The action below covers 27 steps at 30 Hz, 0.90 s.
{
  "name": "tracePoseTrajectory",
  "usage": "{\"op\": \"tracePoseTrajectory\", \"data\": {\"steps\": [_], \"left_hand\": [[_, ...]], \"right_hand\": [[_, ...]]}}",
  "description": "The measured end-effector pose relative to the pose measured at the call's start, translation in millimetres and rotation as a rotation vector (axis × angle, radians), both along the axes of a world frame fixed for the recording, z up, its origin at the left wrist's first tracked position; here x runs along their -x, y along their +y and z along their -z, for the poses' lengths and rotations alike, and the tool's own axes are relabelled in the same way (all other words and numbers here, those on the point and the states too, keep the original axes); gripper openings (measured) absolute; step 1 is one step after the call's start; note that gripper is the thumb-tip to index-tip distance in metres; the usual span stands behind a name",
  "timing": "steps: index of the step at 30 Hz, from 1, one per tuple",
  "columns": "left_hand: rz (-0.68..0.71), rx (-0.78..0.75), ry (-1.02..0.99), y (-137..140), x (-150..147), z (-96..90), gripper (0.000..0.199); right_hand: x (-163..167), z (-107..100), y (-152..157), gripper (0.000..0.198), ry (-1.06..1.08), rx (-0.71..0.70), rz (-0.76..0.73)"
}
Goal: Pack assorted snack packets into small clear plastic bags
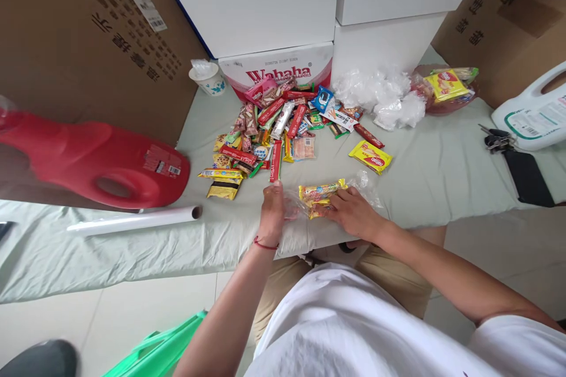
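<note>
My left hand, a red string on its wrist, is closed on one side of a clear plastic bag at the table's near edge. Its thumb tip is close to the end of a red wrapped bar; whether they touch I cannot tell. Yellow wrapped snack packets lie at the bag, between my hands. My right hand has its fingers curled over these packets, and its fingertips are partly hidden. Crumpled clear plastic shows just beyond its knuckles. A yellow nabati packet lies farther off.
A heap of wrapped snacks spreads before a Wahaha carton. Crumpled plastic bags and a snack basket stand right of it. A red jug, white roll and paper cup are left; a white jug and phone right.
</note>
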<state>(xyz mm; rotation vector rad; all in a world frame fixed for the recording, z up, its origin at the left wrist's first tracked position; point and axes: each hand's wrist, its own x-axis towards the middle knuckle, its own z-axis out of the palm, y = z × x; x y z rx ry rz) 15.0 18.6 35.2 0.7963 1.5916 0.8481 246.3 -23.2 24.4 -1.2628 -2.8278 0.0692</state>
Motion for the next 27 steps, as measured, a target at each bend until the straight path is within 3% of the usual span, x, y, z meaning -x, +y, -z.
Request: {"op": "tracePoseTrajectory", "data": {"steps": [4, 10, 13, 17, 20, 22, 24, 26, 27], "left_hand": [[0.139, -0.189, 0.255, 7.8, -1.6, 12.7, 0.082], [0.191, -0.222, 0.281, -11.2, 15.2, 14.2, 0.025], [0.222, -0.437, 0.45, -23.2, -5.0, 10.8, 0.017], [0.402, -0.78, 0.799, -34.7, -44.1, 22.7, 0.027], [0.491, -0.896, 1.03, -41.8, -59.0, 33.8, 0.031], [0.56, -0.917, 1.134, -45.2, -61.7, 36.3, 0.035], [0.606, -0.917, 1.202, -47.1, -62.3, 35.3, 0.033], [0.623, -0.915, 1.236, -47.4, -63.0, 33.1, 0.029], [0.625, -0.918, 1.246, -47.1, -63.4, 32.3, 0.028]], "right_hand": [[1.0, -3.8, -0.4, 0.057, 0.01, 0.04, 0.003], [-3.9, -3.8, 4.3, 0.057, 0.049, 0.09, -0.01], [-2.8, -3.7, 6.5, 0.054, 0.063, 0.108, -0.015], [-3.1, -7.8, 8.1, 0.039, 0.12, 0.14, -0.011], [-22.3, -14.6, 12.4, 0.029, 0.334, 0.265, -0.032], [-44.0, -18.9, 18.3, 0.029, 0.6, 0.281, 0.131], [-64.5, -21.4, 26.5, 0.033, 0.822, 0.147, 0.488], [-75.8, -21.3, 35.5, 0.039, 0.871, 0.041, 0.806], [-76.9, -20.2, 39.3, 0.043, 0.835, 0.06, 0.89]]}}
